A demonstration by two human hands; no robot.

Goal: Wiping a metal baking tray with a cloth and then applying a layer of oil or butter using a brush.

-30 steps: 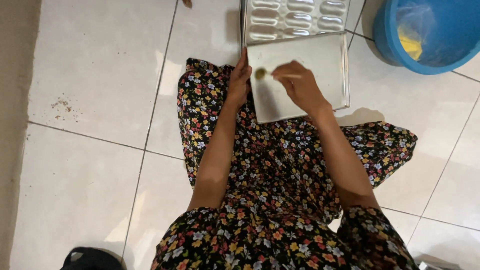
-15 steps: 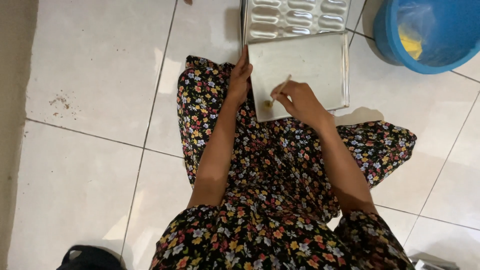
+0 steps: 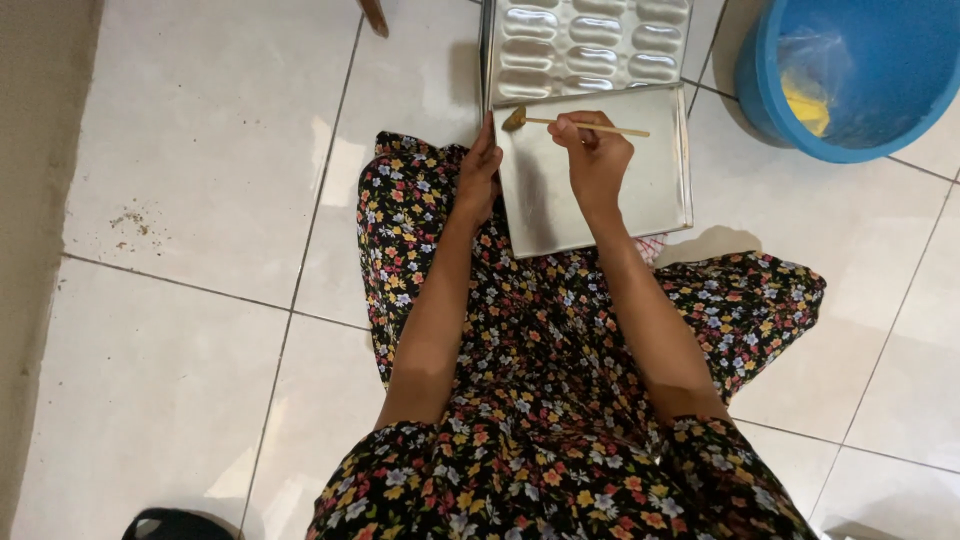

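One thin wooden brush (image 3: pixel 560 122), tip dark, pinched by the right hand (image 3: pixel 597 160); left hand (image 3: pixel 478 175) grips the flat silver tray (image 3: pixel 650 190).

Black dress (image 3: pixel 540 400) with a small multicoloured flower print; silver-grey flat tray (image 3: pixel 655 190); shiny silver mould pan (image 3: pixel 590 45); blue bucket (image 3: pixel 880 120) far right; white floor tiles (image 3: pixel 200 150).
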